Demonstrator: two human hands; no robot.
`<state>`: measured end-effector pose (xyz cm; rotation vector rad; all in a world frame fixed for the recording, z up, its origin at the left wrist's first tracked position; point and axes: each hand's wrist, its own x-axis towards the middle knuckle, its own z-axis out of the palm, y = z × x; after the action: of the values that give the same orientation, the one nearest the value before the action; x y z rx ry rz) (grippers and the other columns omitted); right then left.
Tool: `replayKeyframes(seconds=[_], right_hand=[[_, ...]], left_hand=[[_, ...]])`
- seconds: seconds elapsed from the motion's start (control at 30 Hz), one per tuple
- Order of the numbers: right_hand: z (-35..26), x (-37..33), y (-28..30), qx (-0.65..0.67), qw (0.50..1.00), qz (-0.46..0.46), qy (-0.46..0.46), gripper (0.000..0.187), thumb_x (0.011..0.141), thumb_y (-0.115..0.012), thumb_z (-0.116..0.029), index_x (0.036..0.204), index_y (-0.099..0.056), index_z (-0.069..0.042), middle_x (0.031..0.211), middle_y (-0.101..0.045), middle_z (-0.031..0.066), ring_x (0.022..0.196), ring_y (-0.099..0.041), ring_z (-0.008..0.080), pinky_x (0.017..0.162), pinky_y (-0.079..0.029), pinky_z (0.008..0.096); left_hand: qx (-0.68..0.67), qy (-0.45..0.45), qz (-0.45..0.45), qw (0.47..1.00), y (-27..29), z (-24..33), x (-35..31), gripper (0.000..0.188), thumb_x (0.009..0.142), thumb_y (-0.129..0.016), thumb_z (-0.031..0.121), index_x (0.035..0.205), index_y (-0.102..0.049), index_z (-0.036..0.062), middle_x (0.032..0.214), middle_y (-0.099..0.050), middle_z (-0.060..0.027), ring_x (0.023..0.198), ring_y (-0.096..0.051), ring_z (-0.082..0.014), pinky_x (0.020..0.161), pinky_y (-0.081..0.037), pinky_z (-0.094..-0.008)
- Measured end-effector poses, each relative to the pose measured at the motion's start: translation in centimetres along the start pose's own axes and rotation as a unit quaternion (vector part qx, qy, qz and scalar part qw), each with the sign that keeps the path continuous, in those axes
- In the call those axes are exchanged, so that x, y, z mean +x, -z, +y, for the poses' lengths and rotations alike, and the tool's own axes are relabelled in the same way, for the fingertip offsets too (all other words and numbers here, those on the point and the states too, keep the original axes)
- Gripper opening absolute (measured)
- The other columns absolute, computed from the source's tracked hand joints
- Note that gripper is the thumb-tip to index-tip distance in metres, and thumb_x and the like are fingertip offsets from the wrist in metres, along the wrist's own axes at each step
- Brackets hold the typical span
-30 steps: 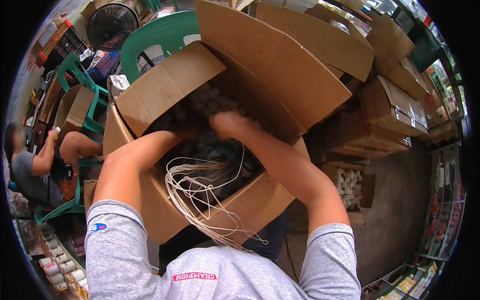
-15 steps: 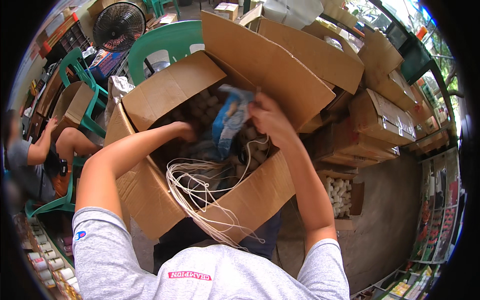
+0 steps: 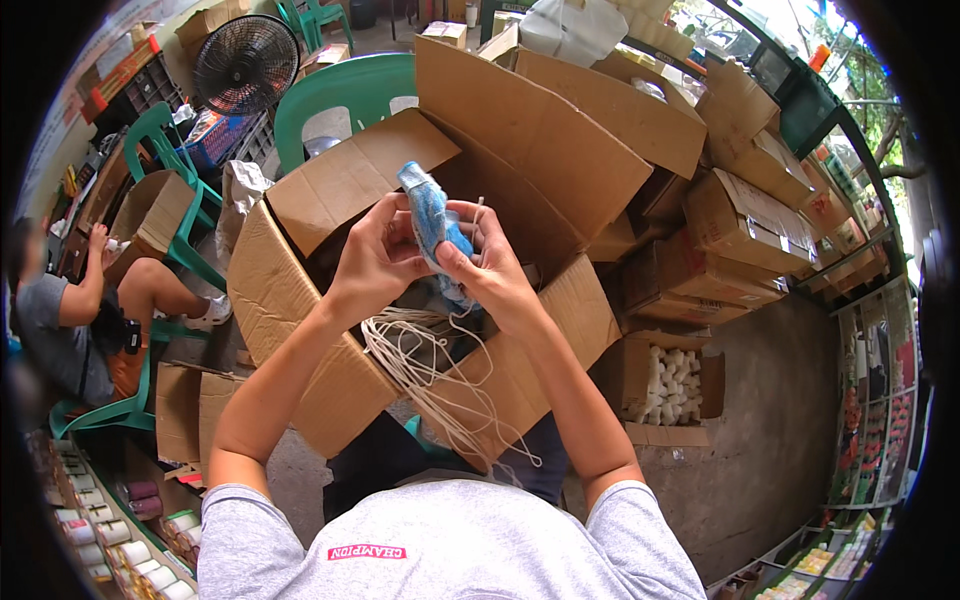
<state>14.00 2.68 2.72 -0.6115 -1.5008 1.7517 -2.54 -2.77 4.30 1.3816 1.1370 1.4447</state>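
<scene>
- Both grips are up over the box: the left grip [image 3: 378, 258] has thumb and fingers pinched on the blue cloth [image 3: 431, 212], and the right grip [image 3: 492, 270] is clamped on it too, thumb pressed to the near face.
- The cloth stands bunched between the grips, its narrow end poking up beyond them, its lower folds hanging beneath, over the open mouth of the cardboard box [image 3: 315, 375].
- And here's the danger, right under the grips: a loose tangle of white cord [image 3: 425, 345], draped over the near rim. A hanging fold could snag a loop, and one sharp lift would drag the lot along.
- A thin pale tip pokes up by the right grip; cord end or something else, I can't tell. If it's cord, pulling the grips apart could draw a knot tight.
- This cloth looks soft and crumpled! Let one side ease off and it could slump out of the other, straight down into the box.
- Just beyond the left grip leans a flap [image 3: 355, 175]; a wide swing might knock it, jolting the box and spilling more cord over the rim.
- Right of the grips and lower, a small box [image 3: 665, 435] of white pieces [image 3: 670, 385] sits well apart, likely out of harm's way.
</scene>
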Motion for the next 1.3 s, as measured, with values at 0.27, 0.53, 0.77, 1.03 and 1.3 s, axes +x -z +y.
replayKeyframes(seconds=[0.27,0.53,0.77,1.03,1.3], right_hand=[[1.6,-0.1,0.0,0.151,0.988,-0.015,-0.001,0.038,0.099,-0.055,-0.040,0.110,-0.064,-0.005,0.089,-0.061,-0.0012,0.079,-0.056,0.0044,0.064,-0.046,0.0206],[4.0,-0.9,-1.0,0.397,0.912,0.103,-0.027,0.027,0.103,-0.048,-0.027,0.117,-0.061,-0.008,0.106,-0.067,0.0044,0.091,-0.065,0.0127,0.076,-0.056,0.0294],[4.4,-1.5,-1.6,0.424,0.887,0.172,-0.052,0.023,0.101,-0.049,-0.017,0.118,-0.057,-0.003,0.107,-0.066,0.0084,0.098,-0.066,0.0195,0.087,-0.056,0.0357],[1.6,-2.4,2.2,0.430,0.896,0.105,0.016,0.034,0.097,-0.059,-0.037,0.113,-0.058,-0.006,0.101,-0.065,0.0045,0.093,-0.064,0.0158,0.084,-0.054,0.0332],[0.7,-3.3,-0.5,-0.127,0.973,0.073,0.178,0.044,0.094,-0.065,-0.034,0.126,-0.056,-0.005,0.090,-0.065,0.0043,0.079,-0.058,0.0100,0.070,-0.048,0.0279]], left_hand=[[0.309,-0.164,0.173,0.921,-2.2,-1.1,-1.9,0.054,0.070,-0.082,0.009,0.116,-0.055,0.0032,0.112,-0.050,-0.0134,0.107,-0.051,-0.0260,0.091,-0.047,-0.0373],[0.339,-0.140,0.212,0.906,-5.7,-0.9,-3.1,0.052,0.070,-0.085,0.024,0.113,-0.067,0.0009,0.119,-0.060,-0.0100,0.108,-0.052,-0.0269,0.095,-0.043,-0.0371],[0.304,-0.195,0.131,0.923,-5.8,-1.6,-3.4,0.052,0.069,-0.083,0.007,0.116,-0.063,0.0010,0.122,-0.062,-0.0115,0.118,-0.055,-0.0307,0.099,-0.044,-0.0404],[0.075,-0.096,0.066,0.990,-3.3,0.4,-3.0,0.041,0.078,-0.075,-0.005,0.115,-0.059,0.0008,0.114,-0.064,-0.0133,0.106,-0.063,-0.0169,0.087,-0.054,-0.0279],[0.029,-0.043,0.014,0.999,-2.1,-1.7,-2.5,0.039,0.102,-0.046,0.042,0.112,-0.047,0.0044,0.087,-0.056,-0.0018,0.072,-0.050,-0.0064,0.067,-0.046,-0.0215]])
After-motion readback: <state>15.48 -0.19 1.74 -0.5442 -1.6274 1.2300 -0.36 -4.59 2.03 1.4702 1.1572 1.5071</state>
